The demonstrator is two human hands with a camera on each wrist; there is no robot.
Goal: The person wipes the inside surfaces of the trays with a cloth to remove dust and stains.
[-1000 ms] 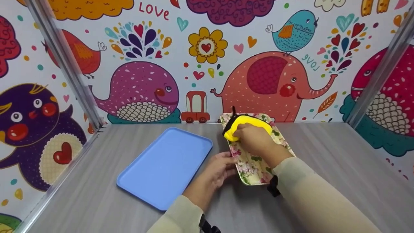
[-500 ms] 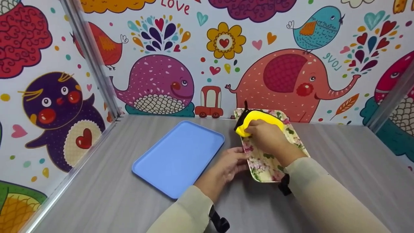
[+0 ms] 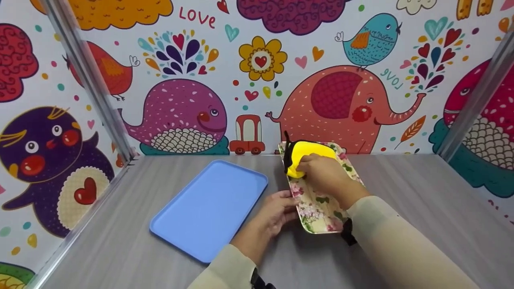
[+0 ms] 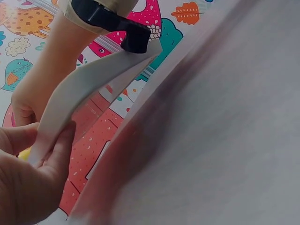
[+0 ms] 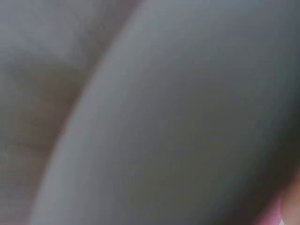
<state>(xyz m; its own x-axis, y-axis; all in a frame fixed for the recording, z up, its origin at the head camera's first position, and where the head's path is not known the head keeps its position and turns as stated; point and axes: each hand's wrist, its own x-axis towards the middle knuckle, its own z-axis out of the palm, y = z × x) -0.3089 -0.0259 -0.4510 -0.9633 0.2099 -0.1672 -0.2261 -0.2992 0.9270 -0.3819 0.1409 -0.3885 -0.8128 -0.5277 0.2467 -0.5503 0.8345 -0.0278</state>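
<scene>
Under right hand [image 3: 326, 173], yellow cloth [image 3: 315, 149].

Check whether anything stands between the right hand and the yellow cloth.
Nothing visible does: the right hand grips the yellow cloth directly, on the floral tray. The left hand holds the tray's left edge, not between them.

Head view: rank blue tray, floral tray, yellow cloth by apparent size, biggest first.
1. Blue tray
2. Floral tray, judged by its visible part
3. Yellow cloth, partly behind the right hand
</scene>
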